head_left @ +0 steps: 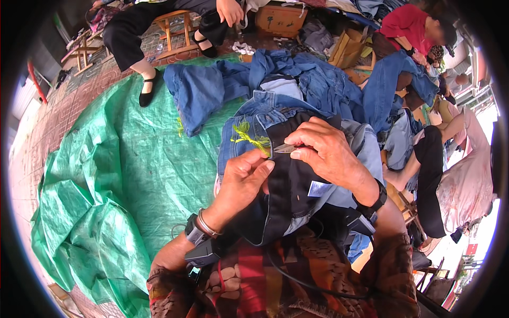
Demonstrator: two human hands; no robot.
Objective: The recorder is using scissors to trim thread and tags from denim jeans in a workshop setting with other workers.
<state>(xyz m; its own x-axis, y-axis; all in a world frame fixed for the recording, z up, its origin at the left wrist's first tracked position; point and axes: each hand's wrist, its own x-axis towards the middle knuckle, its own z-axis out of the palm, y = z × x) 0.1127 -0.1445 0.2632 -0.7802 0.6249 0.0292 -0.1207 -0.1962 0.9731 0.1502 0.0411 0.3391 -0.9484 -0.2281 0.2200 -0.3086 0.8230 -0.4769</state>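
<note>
The jeans (275,159) lie bunched in the person's lap, turned so the dark inside of the waistband faces up, and both hands work at its upper edge. The right hand (328,153) has its fingers (302,155) curled shut round a small pair of thread snips (285,148), whose short metal blades poke out to the left toward a tuft of yellow-green thread (248,135) that sticks up from the denim; the grip looks tight and low, probably to keep the blades steady right at the seam. The left hand (244,177) sits just below, with its fingers drawn together and pinching the fabric edge beside the thread — seemingly to hold the cloth taut where the blades meet it, though exactly what is caught between thumb and forefinger cannot be told. Both wrists carry dark strapped devices, and the left wrist has a metal bangle (207,225) as well. Beyond the hands, a heap of more blue denim clothes (297,85) is piled on a green tarpaulin (122,175) spread over the patterned ground, near enough to reach. Farther off, other people sit around the pile — one in black trousers on a low wooden stool (172,29) at the top, one in a red top (408,21) at the upper right handling denim too.
</note>
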